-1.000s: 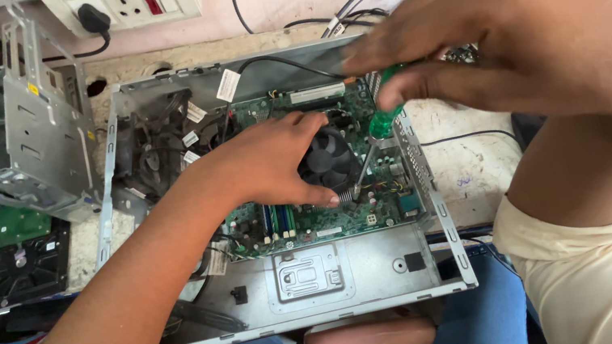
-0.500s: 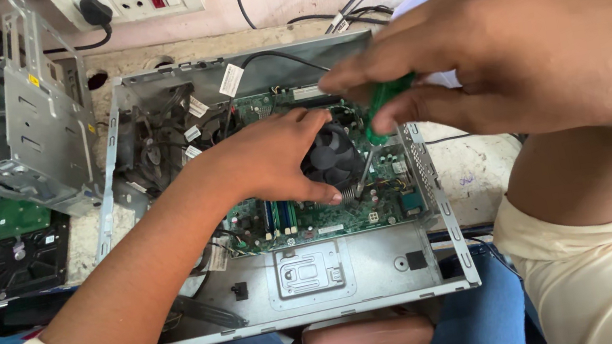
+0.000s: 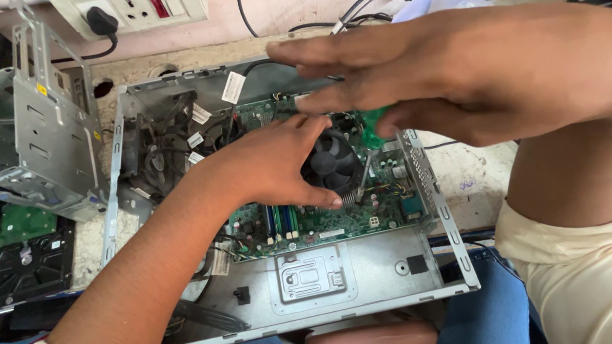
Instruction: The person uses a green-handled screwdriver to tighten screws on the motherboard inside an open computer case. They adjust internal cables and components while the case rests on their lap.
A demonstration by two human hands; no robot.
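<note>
1. Left hand (image 3: 272,165): lies on the circuit board (image 3: 330,221) inside the open computer case (image 3: 356,279), fingers curled loosely against the left side of the cooling fan (image 3: 331,164).
2. Right hand (image 3: 471,76): pinches a green-handled screwdriver (image 3: 371,127) just right of the fan, remaining fingers spread flat.
3. Metal drive cage (image 3: 31,142): stands at the counter's (image 3: 472,186) back left corner.

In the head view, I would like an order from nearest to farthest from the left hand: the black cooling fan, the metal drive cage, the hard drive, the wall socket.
Measured from the left hand:
1. Black cooling fan: touching, under its fingers, inside the case.
2. Metal drive cage: to the left, outside the case.
3. Wall socket and hard drive: upper left and lower left; too close to call.
</note>
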